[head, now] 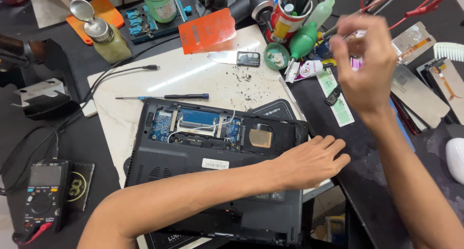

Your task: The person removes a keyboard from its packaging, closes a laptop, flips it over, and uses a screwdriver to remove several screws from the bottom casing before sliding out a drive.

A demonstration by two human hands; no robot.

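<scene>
Open laptop (212,157) lies underside up on white mat (193,75), boards exposed. Left hand (311,162) flat, fingers spread, pressing laptop's right edge, steadying it. Right hand (365,67) raised over tool clutter, fingers pinched; contents unclear. Screwdriver (164,97) lies beside laptop.

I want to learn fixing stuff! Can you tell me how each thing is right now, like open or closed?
Laptop: upside down, bottom cover off, boards showing.
Left hand: flat on the laptop's right edge.
Right hand: raised, blurred, fingers pinched on something thin.
Screwdriver: lying flat, untouched.
Multimeter: lying flat, screen blank.
Pump bottle: upright, lid flipped up.
</scene>
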